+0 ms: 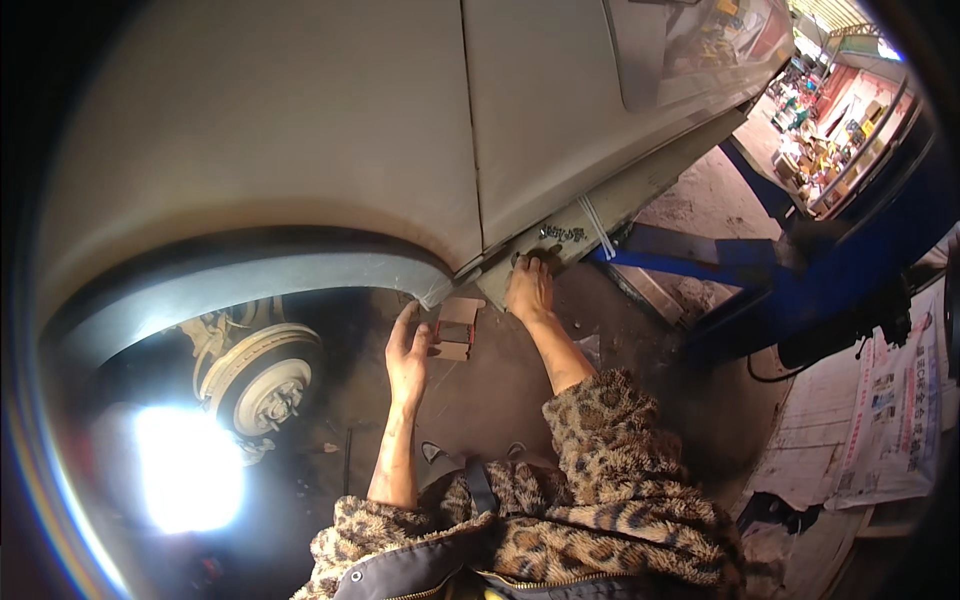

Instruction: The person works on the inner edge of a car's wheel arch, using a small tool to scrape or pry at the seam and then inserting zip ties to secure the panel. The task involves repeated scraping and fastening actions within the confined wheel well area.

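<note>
My left hand (406, 362) is raised beside the rear lower end of the grey wheel arch trim (250, 268), its index finger at the trim's tip and its thumb apart; it appears to hold nothing. My right hand (530, 287) is at the car's lower sill (640, 190), fingers curled in against it near a dark patch. Whatever lies under those fingertips is hidden. An opened cardboard box (457, 350) with flaps spread shows just beyond my left thumb. The pale car body (300, 120) fills the upper part of the view.
A bare brake disc and hub (268, 390) sit inside the wheel arch. Bright lamp glare (190, 468) is at lower left. A blue lift arm (690, 245) reaches under the sill from the right. Printed sheeting (870, 410) lies at the right.
</note>
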`<state>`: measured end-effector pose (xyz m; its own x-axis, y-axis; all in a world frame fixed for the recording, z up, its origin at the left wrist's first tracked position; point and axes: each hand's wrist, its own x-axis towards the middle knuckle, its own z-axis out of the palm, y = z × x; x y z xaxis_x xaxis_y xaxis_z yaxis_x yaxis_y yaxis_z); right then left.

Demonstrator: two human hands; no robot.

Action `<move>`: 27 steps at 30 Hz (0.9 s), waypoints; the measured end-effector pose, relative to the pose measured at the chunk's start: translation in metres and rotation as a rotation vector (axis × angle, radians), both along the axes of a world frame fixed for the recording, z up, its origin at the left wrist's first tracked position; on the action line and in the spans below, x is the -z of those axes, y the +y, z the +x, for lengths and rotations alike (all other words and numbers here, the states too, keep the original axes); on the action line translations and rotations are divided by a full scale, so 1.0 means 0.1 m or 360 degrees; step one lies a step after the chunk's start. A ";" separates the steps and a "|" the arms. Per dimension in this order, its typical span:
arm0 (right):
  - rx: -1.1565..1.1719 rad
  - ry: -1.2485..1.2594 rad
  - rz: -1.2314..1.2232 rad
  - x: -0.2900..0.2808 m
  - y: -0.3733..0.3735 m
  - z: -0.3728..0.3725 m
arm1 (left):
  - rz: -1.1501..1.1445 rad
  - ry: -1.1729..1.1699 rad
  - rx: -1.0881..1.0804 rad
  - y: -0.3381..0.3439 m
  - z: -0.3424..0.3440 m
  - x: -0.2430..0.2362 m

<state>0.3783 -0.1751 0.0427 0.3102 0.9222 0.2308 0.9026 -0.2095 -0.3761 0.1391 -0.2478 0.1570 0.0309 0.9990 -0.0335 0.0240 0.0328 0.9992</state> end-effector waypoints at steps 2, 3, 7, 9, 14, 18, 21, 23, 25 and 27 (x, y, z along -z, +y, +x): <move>0.0005 -0.0105 0.0213 -0.07 0.06 0.09 | 0.0018 -0.0070 -0.0021 -0.04 0.00 -0.01; 0.0109 0.0020 0.0331 -0.09 0.05 0.17 | 0.0013 -0.0100 -0.0034 -0.10 -0.03 0.00; 0.0967 0.0815 0.0619 0.11 0.05 0.87 | -0.0187 -0.0028 -0.0233 -0.33 -0.35 0.24; 0.1282 0.1554 0.0671 0.48 -0.02 1.37 | -0.0386 -0.0134 -0.0313 -0.45 -0.50 0.42; 0.1238 0.2672 0.0668 0.47 0.06 1.51 | -0.0515 -0.0106 -0.0444 -0.75 -0.78 0.56; 0.1264 0.2704 0.0748 0.48 0.11 1.67 | -0.0564 -0.0110 -0.0436 -0.79 -0.78 0.55; 0.1271 0.2848 0.0722 0.38 0.13 1.59 | -0.0559 -0.0082 -0.0419 -0.75 -0.75 0.50; 0.1250 0.3041 0.0749 0.31 0.07 1.50 | -0.0525 -0.0040 -0.0365 -0.70 -0.66 0.46; 0.1158 0.3234 0.0773 0.30 0.01 1.40 | -0.0509 0.0004 -0.0287 -0.63 -0.49 0.36; 0.1007 0.3434 0.0768 0.37 -0.14 1.36 | -0.0479 -0.0035 -0.0130 -0.55 -0.29 0.30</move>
